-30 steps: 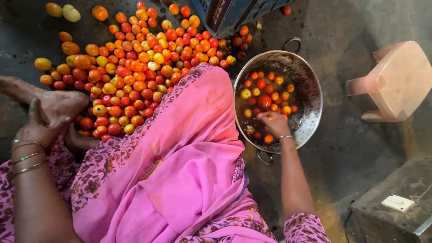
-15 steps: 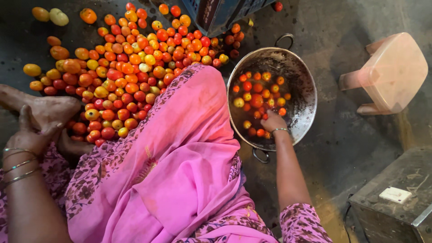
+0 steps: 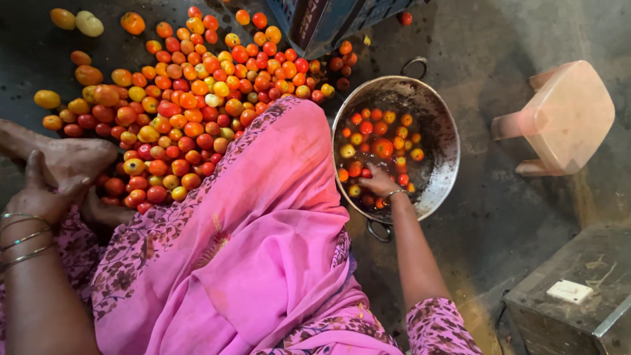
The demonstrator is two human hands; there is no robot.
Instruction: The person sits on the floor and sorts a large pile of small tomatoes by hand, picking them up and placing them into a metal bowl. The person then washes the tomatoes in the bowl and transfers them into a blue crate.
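My right hand [image 3: 380,181] reaches into a round metal pan [image 3: 442,131] and lies palm down on the red, orange and yellow tomatoes [image 3: 374,135] in it. Its fingers curl over the fruit, so whether it grips one stays hidden. My left hand [image 3: 41,192], with thin bangles on the wrist, rests flat on my bare foot [image 3: 69,154] and holds nothing. A big heap of tomatoes [image 3: 197,92] covers the dark floor ahead of my knee, which is draped in pink cloth [image 3: 263,217].
A pale plastic stool [image 3: 568,115] stands right of the pan. A blue crate [image 3: 328,23] sits at the top, behind the heap. A grey box with a white switch [image 3: 578,296] is at the lower right. A few loose tomatoes [image 3: 75,21] lie top left.
My right hand has moved a little further over the tomatoes in the pan. The left hand stays on my foot.
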